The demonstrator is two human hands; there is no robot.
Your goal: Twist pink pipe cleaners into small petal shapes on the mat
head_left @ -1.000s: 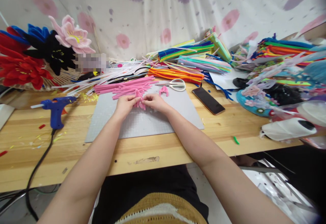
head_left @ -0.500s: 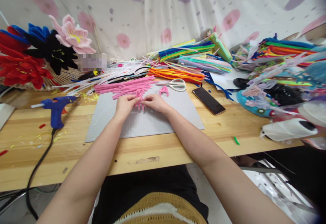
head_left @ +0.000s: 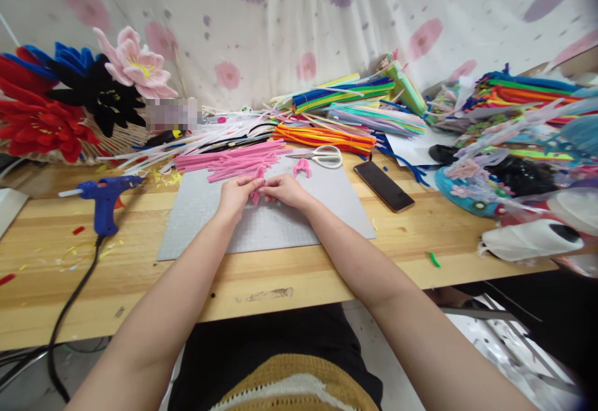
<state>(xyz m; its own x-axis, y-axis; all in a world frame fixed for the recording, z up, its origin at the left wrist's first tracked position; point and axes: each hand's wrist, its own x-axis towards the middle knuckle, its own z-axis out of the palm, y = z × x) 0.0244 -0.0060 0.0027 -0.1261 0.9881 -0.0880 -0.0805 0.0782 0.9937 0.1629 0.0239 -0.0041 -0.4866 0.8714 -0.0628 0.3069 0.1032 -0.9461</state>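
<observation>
Between my two hands is a small piece of bent pink pipe cleaners (head_left: 256, 195), its ends pointing down. My left hand (head_left: 237, 196) pinches it from the left, thumb and fingers together. From the right, my right hand (head_left: 286, 190) also grips it with closed fingertips, which hide part of it. Both hands are over the grey cutting mat (head_left: 196, 224). Behind them a pile of straight pink pipe cleaners (head_left: 233, 159) lies across the mat's back edge. A second bent pink piece (head_left: 302, 167) rests on the mat beyond my right hand, close to white-handled scissors (head_left: 326, 156).
A blue glue gun (head_left: 106, 202) with a black cord stands left of the mat. A phone (head_left: 384, 185) lies to its right. Bundles of colored pipe cleaners (head_left: 327, 140) line the back. Fuzzy flowers (head_left: 135, 65) stand back left; wrapped items and a white roll (head_left: 527, 238) crowd the right.
My left hand has shifted slightly right, closer to my right hand. The pink piece's dangling ends, spread apart before, now look gathered together and more covered by the fingers.
</observation>
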